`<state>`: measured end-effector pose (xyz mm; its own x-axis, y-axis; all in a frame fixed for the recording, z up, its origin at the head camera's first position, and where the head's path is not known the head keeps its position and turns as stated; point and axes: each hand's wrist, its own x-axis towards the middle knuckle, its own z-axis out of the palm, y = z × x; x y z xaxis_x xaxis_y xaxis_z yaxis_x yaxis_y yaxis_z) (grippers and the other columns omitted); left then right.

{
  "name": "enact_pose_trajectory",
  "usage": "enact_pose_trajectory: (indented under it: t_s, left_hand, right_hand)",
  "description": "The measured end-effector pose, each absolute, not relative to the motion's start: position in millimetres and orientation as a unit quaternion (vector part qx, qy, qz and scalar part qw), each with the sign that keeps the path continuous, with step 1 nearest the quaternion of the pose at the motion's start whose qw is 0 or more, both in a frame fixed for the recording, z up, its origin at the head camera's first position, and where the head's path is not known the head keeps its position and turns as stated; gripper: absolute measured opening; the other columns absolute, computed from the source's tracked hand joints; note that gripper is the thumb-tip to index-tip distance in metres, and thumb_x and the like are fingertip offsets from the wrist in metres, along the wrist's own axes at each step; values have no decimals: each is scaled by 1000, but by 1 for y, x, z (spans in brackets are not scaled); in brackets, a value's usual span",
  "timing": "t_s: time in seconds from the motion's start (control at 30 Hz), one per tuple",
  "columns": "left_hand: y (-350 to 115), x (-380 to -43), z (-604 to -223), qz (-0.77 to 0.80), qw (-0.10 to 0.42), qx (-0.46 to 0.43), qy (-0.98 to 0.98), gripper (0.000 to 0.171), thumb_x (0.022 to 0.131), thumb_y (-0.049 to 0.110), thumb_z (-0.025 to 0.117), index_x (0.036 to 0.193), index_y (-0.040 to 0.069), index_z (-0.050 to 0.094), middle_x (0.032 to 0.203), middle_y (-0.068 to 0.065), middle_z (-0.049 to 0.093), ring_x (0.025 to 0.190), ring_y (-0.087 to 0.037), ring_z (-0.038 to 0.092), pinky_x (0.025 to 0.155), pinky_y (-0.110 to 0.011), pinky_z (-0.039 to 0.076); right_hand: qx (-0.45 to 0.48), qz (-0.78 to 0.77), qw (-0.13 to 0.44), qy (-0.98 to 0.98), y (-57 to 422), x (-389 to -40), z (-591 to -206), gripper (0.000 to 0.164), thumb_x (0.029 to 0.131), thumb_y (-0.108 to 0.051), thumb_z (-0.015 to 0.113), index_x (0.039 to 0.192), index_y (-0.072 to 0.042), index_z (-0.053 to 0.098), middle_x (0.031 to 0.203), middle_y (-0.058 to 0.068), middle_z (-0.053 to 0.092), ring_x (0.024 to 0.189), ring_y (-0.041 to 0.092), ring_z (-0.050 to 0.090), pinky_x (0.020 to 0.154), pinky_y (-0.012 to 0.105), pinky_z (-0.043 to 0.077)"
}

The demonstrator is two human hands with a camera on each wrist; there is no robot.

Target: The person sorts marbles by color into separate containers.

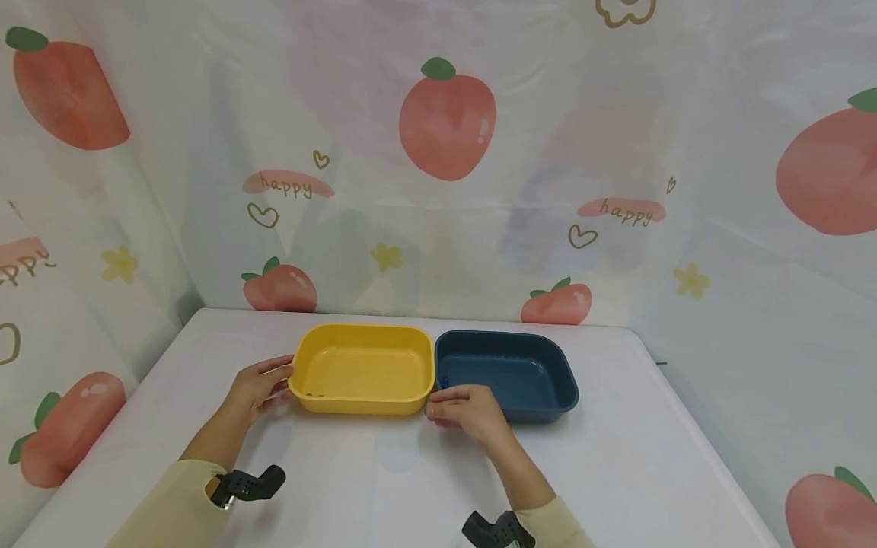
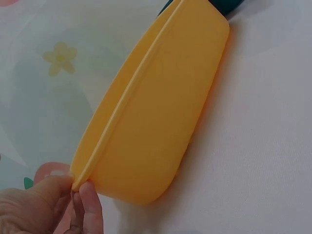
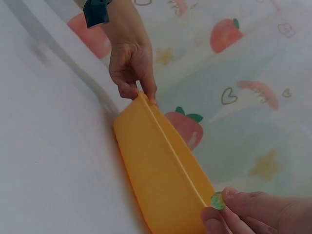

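A yellow plastic box point(image 1: 366, 407) stands on the table, its left end rim pinched between the thumb and fingers of my left hand point(image 1: 256, 387). In the left wrist view, those fingers point(image 2: 90, 207) grip the rim at the corner. My right hand point(image 1: 466, 411) is at the front where the yellow box meets a dark blue box point(image 1: 534, 415). Between its thumb and finger it pinches a small, see-through green marble point(image 3: 217, 200), close to the yellow rim. Small dark specks lie in the yellow box's front left corner; a small blue thing point(image 1: 444, 382) shows inside the blue box.
Both boxes stand side by side on a white table point(image 1: 329, 487), near its back edge. Behind and beside it hangs a pale cloth point(image 1: 438, 228) printed with peaches. Each wrist wears a black camera mount point(image 1: 250, 485).
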<state>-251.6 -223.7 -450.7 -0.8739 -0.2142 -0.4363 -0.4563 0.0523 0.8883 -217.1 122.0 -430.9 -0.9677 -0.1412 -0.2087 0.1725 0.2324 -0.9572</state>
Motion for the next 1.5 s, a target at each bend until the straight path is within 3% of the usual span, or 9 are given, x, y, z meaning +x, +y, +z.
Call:
enact_pose_trajectory:
  t_s: [0.5,0.73,1.13,1.5]
  left_hand:
    - [-222,-253,-452,648,88,-232,720,51,99,24,60,145,6,47,144,-20,48,86,-9,63,78,-23,59]
    - [-222,-253,-453,641,90,-234,726,51,100,24,59,146,7,47,144,-20,47,100,-17,62,79,-23,59]
    - [-222,-251,-457,644,89,-235,722,51,99,24,60,146,7,47,145,-20,47,100,-18,61,77,-22,59]
    - [-223,-252,-454,646,87,-231,722,52,99,24,60,146,6,47,145,-20,46,91,-12,61,78,-23,59]
  right_hand:
    - [39,-624,114,772,113,-238,-425,31,81,-9,80,107,6,72,95,16,75,83,20,74,79,36,61]
    - [43,-631,117,766,108,-247,-429,30,82,-9,79,107,7,71,95,17,75,83,22,74,80,37,60]
    - [41,-642,109,757,104,-250,-435,25,83,-5,77,103,8,72,93,18,75,81,23,75,74,33,61]
    - [40,-648,109,753,104,-248,-433,26,83,-6,78,104,8,71,92,17,75,80,21,74,77,35,61]
